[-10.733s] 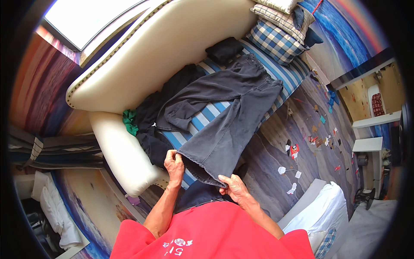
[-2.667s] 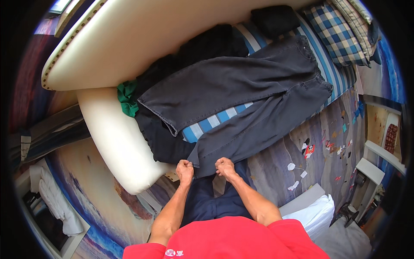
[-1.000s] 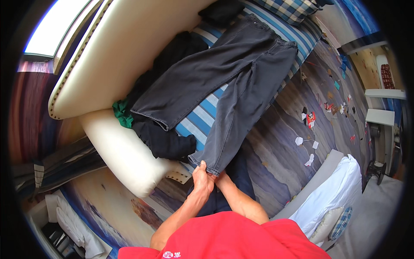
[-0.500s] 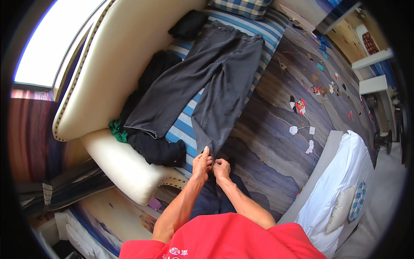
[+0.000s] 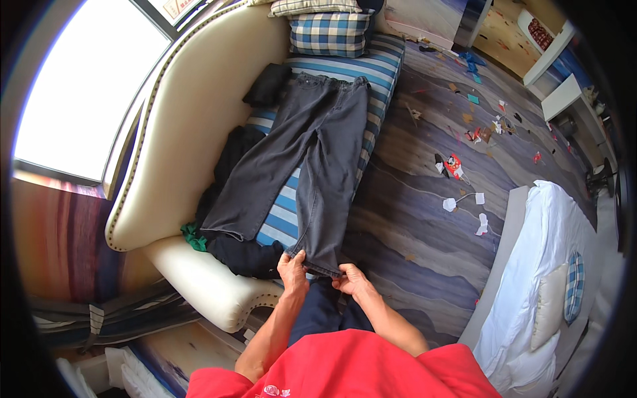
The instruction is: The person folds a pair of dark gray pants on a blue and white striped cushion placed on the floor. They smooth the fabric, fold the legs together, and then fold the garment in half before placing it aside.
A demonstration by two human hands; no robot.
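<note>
A pair of dark grey jeans lies spread along the striped blue sofa seat, its waistband at the far end and its legs toward me. My left hand pinches the left corner of the right-hand leg's hem. At that hem's other corner, my right hand grips the cloth between thumb and fingers. Between my hands the hem is stretched out wide. The other leg's hem rests flat on the seat, next to a bundle of black clothing.
The cream sofa back rises on the left, and its padded arm stands near my left forearm. Checked pillows sit at the far end. Paper scraps and socks litter the patterned floor. A bed with white bedding is at right.
My hands have moved apart, from close together to opposite corners of the hem. The bunched, twisted leg end is now spread flatter. The view has shifted, showing more of the pillows.
</note>
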